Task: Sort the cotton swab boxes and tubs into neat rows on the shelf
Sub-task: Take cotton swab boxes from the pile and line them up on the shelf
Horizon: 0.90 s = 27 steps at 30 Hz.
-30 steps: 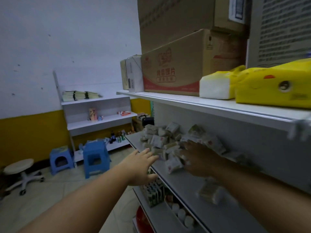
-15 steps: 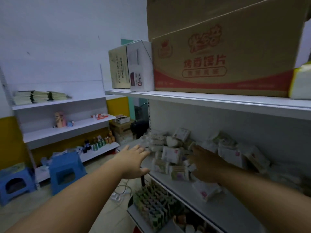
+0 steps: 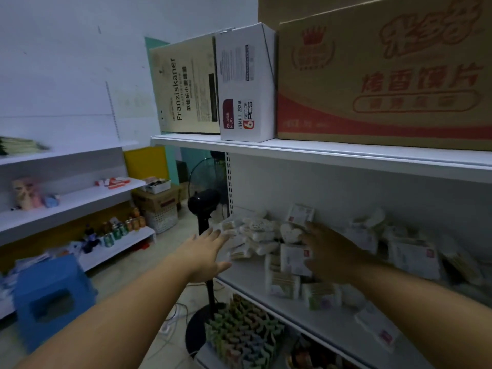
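item 1, left hand (image 3: 205, 251): fingers (image 3: 216, 233) straight and spread, holding nothing, just beside the left edge of the heap.

item 2, right hand (image 3: 328, 253): reaching into the heap, fingers over a white box; too dim for me to tell whether they pinch it or only rest there.

item 3, cotton swab boxes (image 3: 294, 258): a loose heap on the middle shelf (image 3: 332, 328), lying flat, tilted and overlapping; a heart-shaped tub (image 3: 288, 233) sits among them, and one stray box (image 3: 380, 330) lies apart near the front lip.

item 4, progress, my judgement: i see no rows formed. the whole sort is left: separate boxes from tubs, stand them up, line them along the shelf.

item 5, surroundings: brown carton (image 3: 386, 75) on the shelf above; black fan (image 3: 203, 203) beyond the shelf end.
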Each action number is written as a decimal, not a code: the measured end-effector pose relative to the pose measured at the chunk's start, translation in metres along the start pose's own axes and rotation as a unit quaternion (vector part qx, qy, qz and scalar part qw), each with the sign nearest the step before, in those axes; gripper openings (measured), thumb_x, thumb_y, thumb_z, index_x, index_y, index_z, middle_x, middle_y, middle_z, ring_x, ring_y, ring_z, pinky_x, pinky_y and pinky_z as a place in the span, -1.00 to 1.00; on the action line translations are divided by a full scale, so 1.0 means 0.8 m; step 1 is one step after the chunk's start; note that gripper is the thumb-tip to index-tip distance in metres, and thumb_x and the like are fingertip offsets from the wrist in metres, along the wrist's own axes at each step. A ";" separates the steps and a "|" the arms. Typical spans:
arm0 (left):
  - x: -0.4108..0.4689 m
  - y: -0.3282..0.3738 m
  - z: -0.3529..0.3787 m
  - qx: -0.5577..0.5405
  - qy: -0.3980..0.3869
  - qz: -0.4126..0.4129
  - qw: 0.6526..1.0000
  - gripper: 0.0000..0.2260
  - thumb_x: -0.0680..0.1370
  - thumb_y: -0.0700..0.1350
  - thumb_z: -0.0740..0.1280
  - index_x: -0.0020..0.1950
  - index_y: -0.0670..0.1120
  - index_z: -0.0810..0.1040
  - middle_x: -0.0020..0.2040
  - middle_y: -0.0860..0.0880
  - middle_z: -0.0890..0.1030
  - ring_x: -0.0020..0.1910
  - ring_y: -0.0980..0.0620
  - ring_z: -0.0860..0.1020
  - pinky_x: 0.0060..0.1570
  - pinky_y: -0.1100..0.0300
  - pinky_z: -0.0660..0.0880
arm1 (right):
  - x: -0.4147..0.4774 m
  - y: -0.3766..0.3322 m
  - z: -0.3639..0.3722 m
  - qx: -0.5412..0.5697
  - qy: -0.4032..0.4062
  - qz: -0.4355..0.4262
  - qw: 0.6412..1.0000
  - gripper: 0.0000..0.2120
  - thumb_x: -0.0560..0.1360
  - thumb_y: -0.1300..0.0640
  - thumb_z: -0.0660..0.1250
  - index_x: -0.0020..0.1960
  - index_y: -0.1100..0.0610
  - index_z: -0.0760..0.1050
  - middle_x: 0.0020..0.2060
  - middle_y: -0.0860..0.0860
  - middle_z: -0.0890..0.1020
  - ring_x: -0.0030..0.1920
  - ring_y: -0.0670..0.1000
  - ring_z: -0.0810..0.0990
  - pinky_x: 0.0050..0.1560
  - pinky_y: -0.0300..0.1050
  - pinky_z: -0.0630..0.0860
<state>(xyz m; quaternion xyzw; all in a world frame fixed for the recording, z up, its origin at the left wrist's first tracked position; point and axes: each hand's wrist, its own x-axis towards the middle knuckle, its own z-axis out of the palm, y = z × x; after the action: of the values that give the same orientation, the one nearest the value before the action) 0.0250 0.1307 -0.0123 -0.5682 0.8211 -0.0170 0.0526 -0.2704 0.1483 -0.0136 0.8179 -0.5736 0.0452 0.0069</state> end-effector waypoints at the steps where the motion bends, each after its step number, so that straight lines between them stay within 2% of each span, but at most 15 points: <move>1: 0.009 -0.009 0.004 0.000 -0.006 -0.005 1.000 -0.35 0.57 0.27 0.06 0.55 0.06 -0.10 0.57 -0.03 -0.07 0.54 -0.02 -0.10 0.47 -0.02 -0.09 | 0.015 0.001 0.004 -0.002 0.003 -0.004 1.000 -0.41 0.58 -0.06 0.15 0.53 0.03 0.03 0.54 0.01 -0.08 0.52 0.04 -0.06 0.48 -0.03 0.05; 5: 0.047 -0.038 0.021 0.003 -0.029 -0.017 0.999 -0.36 0.57 0.26 0.07 0.55 0.06 -0.08 0.57 -0.02 -0.06 0.54 -0.02 -0.07 0.47 -0.01 -0.06 | 0.087 0.000 0.006 0.009 0.051 -0.025 0.998 -0.44 0.57 -0.07 0.17 0.50 0.09 0.14 0.53 0.09 0.05 0.52 0.05 0.03 0.45 -0.09 0.06; 7: 0.068 -0.050 0.028 0.012 -0.059 -0.018 0.998 -0.36 0.58 0.24 0.08 0.56 0.04 -0.09 0.57 -0.02 -0.08 0.54 -0.01 -0.09 0.47 -0.02 -0.07 | 0.119 -0.002 0.005 0.030 0.071 -0.022 0.997 -0.47 0.56 -0.03 0.20 0.46 0.13 0.22 0.50 0.10 0.15 0.48 0.07 0.12 0.42 -0.10 0.12; 10: 0.107 -0.075 0.028 0.005 -0.059 -0.027 0.998 -0.35 0.58 0.21 0.11 0.56 0.03 -0.10 0.57 -0.03 -0.09 0.54 0.00 -0.10 0.48 0.00 -0.07 | 0.164 0.009 0.008 0.021 0.074 -0.018 0.997 -0.53 0.56 -0.02 0.20 0.41 0.16 0.30 0.45 0.12 0.25 0.43 0.10 0.21 0.35 -0.04 0.22; 14: 0.152 -0.099 0.030 -0.027 -0.040 -0.027 0.998 -0.35 0.59 0.18 0.14 0.56 0.05 -0.10 0.57 0.00 -0.05 0.54 0.03 -0.07 0.49 0.03 -0.03 | 0.207 0.035 0.010 0.013 0.046 0.006 0.999 -0.49 0.56 -0.01 0.21 0.46 0.08 0.22 0.51 0.08 0.15 0.48 0.07 0.13 0.41 -0.05 0.16; 16: 0.173 -0.108 0.036 -0.045 -0.042 -0.029 0.998 -0.35 0.58 0.15 0.18 0.56 0.06 -0.07 0.57 0.01 0.00 0.53 0.02 0.00 0.47 0.05 0.03 | 0.219 0.043 0.013 0.020 0.041 0.027 0.999 -0.50 0.55 -0.01 0.22 0.45 0.07 0.25 0.48 0.06 0.20 0.45 0.09 0.19 0.38 -0.04 0.22; 21: 0.228 -0.134 0.054 -0.183 -0.074 -0.007 0.980 -0.22 0.48 0.13 0.37 0.55 0.06 -0.02 0.52 -0.01 0.20 0.46 -0.02 0.23 0.39 0.11 0.21 | 0.244 0.045 0.023 0.014 0.044 0.069 0.997 -0.56 0.51 0.00 0.27 0.36 0.10 0.37 0.33 0.07 0.40 0.30 0.09 0.36 0.25 -0.08 0.35; 24: 0.260 -0.149 0.060 -0.318 -0.088 -0.008 0.944 -0.06 0.33 0.31 0.39 0.55 0.00 0.03 0.50 -0.06 0.25 0.43 -0.04 0.29 0.38 0.10 0.28 | 0.266 0.036 0.026 0.023 0.064 0.091 0.993 -0.62 0.52 0.01 0.27 0.30 0.10 0.43 0.26 0.08 0.46 0.25 0.10 0.41 0.21 -0.07 0.39; 25: 0.271 -0.153 0.062 -0.361 -0.087 -0.016 0.929 -0.05 0.31 0.35 0.37 0.54 -0.01 0.06 0.49 -0.07 0.27 0.42 -0.05 0.32 0.36 0.09 0.32 | 0.275 0.031 0.027 0.032 0.068 0.104 0.992 -0.64 0.52 0.01 0.27 0.28 0.10 0.44 0.23 0.09 0.49 0.23 0.10 0.43 0.19 -0.08 0.40; 27: 0.291 -0.159 0.069 -0.420 -0.070 -0.045 0.903 -0.18 0.39 0.32 0.33 0.52 -0.03 0.17 0.46 -0.10 0.33 0.38 -0.08 0.37 0.33 0.06 0.36 | 0.290 0.020 0.029 0.048 0.061 0.142 0.987 -0.67 0.52 0.00 0.28 0.24 0.10 0.47 0.17 0.09 0.53 0.16 0.12 0.49 0.10 -0.10 0.42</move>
<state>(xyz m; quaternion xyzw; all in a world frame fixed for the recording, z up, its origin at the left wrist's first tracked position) 0.0682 -0.1307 -0.0715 -0.5735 0.7197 0.3673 -0.1347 -0.2054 -0.0762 -0.0183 0.7233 -0.6794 0.1234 -0.0041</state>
